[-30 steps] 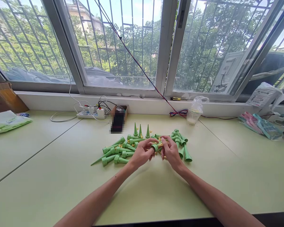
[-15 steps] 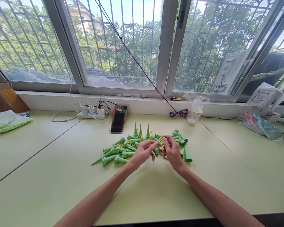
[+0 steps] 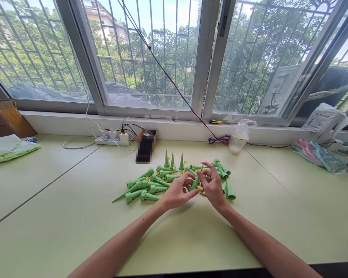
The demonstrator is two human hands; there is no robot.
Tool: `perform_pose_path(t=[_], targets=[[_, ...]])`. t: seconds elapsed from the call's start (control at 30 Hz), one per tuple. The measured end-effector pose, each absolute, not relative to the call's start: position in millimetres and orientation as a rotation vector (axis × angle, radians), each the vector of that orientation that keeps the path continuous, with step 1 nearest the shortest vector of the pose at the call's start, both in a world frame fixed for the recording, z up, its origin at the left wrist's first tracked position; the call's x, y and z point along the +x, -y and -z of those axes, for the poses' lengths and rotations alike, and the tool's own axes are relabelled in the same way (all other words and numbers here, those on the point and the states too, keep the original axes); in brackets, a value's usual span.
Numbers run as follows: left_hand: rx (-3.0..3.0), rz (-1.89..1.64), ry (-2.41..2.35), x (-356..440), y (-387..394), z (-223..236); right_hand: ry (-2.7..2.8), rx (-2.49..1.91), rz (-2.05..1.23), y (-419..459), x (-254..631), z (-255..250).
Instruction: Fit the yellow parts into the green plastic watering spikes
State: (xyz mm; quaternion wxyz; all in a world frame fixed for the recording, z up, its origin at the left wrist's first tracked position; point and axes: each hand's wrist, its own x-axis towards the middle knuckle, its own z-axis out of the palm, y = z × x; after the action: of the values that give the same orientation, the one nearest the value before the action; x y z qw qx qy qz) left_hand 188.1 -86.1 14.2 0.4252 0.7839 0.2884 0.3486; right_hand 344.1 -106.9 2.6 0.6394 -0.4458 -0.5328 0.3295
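Note:
Between my hands, a green plastic watering spike [image 3: 196, 182] stands tilted, its pointed tip up. My left hand [image 3: 177, 192] curls around the spike's wide capped end, thumb in front and fingers behind. My right hand [image 3: 212, 186] has its thumb against the upper part of the spike and its index finger curved near the tip; the other fingertips are partly hidden. Small yellow valve pieces [image 3: 201, 189] lie just below my right hand. To the left is a pile of capped green spikes [image 3: 147, 185]; several uncapped green cones [image 3: 229, 189] lie to the right.
Three green spikes [image 3: 181, 161] stand upright behind the pile. Farther back are a power strip [image 3: 113, 141], a small box with a blurred dark item [image 3: 145, 148], coiled wires [image 3: 219, 139] and a plastic cup with a bag [image 3: 238, 142]. Plastic packets [image 3: 321, 154] lie at right.
The spike in my hands has turned from lying with its yellow outlet toward me to tip up. My left thumb has lowered and its fingers have spread around the wide end.

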Motion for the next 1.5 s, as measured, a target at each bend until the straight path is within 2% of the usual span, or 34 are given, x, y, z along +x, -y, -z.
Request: perform_pose_path(t=[0.33, 0.53, 0.77, 1.23, 1.5], targets=[[2.023, -0.876, -0.795, 188.3, 89.6, -17.2, 1.242, -1.006, -0.745, 102.0, 347.4, 1.9], [1.908, -1.101, -0.965, 189.5, 85.2, -16.3, 1.294, -1.122, -0.597, 96.5, 353.8, 1.9], [1.751, -1.295, -0.991, 187.8, 80.5, -16.2, 1.638, -1.211, -0.359, 98.0, 354.0, 4.4], [1.728, -1.338, -1.069, 187.4, 79.6, -13.2, 1.929, -1.194, -0.361, 100.9, 351.3, 7.5], [1.706, -1.334, -1.048, 187.2, 81.4, -13.6, 2.084, -1.078, -0.465, 106.9, 343.9, 8.3]])
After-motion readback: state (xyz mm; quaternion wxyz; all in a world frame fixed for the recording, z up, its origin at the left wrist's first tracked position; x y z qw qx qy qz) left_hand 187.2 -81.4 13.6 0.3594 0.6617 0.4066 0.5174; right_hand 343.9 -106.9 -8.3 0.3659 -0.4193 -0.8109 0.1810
